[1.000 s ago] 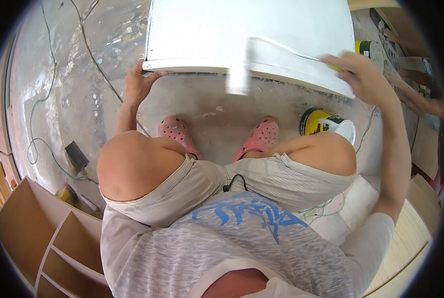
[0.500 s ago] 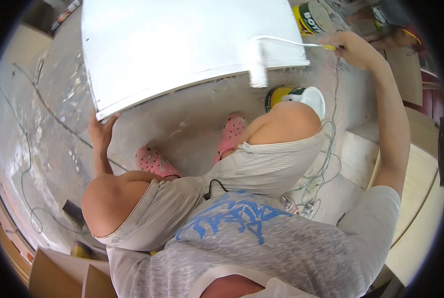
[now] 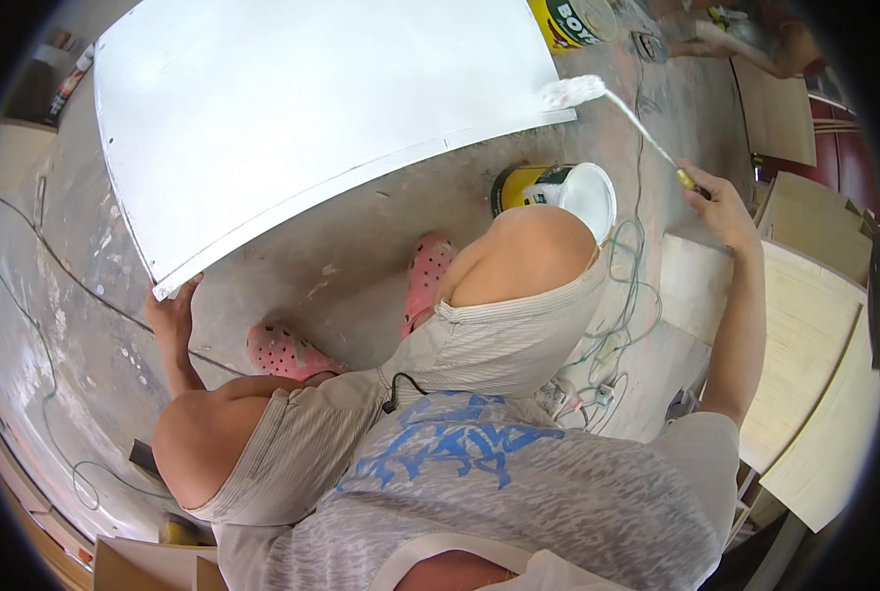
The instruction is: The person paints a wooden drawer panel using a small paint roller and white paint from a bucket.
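A large white panel spreads out in front of me, its near edge tilted upward to the right. My left hand is closed around its near left corner. In my right hand is the yellow handle of a paint roller, gripped out to the right. The white-coated roller head lies at the panel's right edge, close to the near right corner. Below that corner, partly behind my right knee, an open paint bucket with a white inside lies or leans toward me.
A second yellow and green bucket stands past the panel's right side. Green cables coil on the floor beside my right leg. Pale boards and a cardboard box are at the right. Another person's arm shows at the far right.
My right hand has come down and nearer, and the roller head has turned and shifted right to the panel's edge. The panel and my left hand appear lower and further left in view.
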{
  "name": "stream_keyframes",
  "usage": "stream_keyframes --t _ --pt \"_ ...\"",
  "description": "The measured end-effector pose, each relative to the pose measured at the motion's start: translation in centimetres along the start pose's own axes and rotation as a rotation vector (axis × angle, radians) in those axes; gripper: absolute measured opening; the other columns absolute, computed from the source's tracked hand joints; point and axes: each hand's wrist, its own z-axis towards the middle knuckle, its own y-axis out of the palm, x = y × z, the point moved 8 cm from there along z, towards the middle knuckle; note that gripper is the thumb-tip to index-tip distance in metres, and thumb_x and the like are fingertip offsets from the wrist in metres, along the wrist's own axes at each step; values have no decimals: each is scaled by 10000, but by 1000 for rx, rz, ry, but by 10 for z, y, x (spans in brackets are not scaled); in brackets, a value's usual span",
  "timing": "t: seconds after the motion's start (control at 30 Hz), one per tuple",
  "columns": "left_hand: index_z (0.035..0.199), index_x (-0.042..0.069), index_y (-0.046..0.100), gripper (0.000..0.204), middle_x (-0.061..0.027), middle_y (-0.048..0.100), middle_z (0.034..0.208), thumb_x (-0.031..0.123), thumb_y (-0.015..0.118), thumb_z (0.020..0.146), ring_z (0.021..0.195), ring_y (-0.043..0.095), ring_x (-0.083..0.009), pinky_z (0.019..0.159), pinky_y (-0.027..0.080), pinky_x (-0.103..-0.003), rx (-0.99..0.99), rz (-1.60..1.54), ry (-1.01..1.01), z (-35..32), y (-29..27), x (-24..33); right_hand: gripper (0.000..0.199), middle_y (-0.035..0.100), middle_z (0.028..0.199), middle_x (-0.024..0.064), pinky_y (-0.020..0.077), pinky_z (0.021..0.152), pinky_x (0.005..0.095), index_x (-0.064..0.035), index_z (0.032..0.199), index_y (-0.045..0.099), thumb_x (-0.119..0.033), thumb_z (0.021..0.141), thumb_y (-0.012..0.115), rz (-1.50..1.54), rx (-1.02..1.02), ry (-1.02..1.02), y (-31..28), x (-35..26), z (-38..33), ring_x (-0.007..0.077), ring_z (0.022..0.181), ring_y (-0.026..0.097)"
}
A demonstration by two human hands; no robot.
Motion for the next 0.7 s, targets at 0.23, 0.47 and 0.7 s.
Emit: stream_keyframes --t 0.23,0.47,0.7 --pt "1054 -32 625 386 -113 702 949 129 804 753 883 631 -149 794 483 -292 29 -82 0 2 3 6 448 579 882 267 453 740 364 -97 1304 532 -117 857 561 -209 -6 40 31 -32 17 304 764 600" --pt "1007 -51 623 321 -124 700 931 58 782 749 853 647 -160 764 502 -303 6 -40 -15 0 -1 -1 438 616 967 276 463 819 419 -72 1281 546 -126 846 550 -136 170 -156 39 -87 73 402 913 607" --pt "1002 -20 670 328 -116 716 912 131 798 740 824 665 -201 763 499 -333 -8 -58 -37 -2 -8 18 433 630 1001 251 466 862 425 -79 1268 562 -139 843 512 -199 212 -181 28 -93 98 399 911 613"
